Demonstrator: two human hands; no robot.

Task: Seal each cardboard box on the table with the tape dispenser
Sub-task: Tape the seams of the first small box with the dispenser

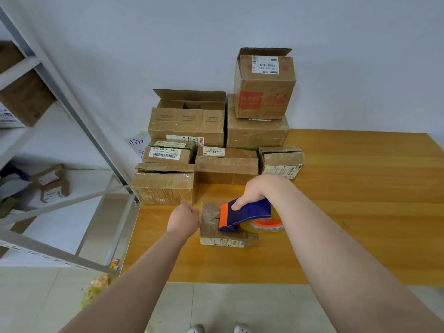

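Fingers [237, 205]: right hand [254, 191] grips tape dispenser [247, 213], left hand [183, 218] grips small box [210, 227]; rear label [165, 152] "J6 506".

The table [360, 212] is standing against the back wall, w/ a shelf rack [72, 104] standing to its L. A small box [211, 227] is lying near the table's front edge, L of centre. The tape dispenser [247, 212] is resting on top of this box, the R hand [254, 191] gripping it from above. The L hand [183, 218] is sitting at the box's L side. Behind the small box 3 boxes are standing in a row: L box [163, 186], middle box [225, 167], R box [281, 161]. Behind them an open box [187, 121] is sitting at L and a big box [257, 133] at R, w/ a top box [264, 92] standing on the big one
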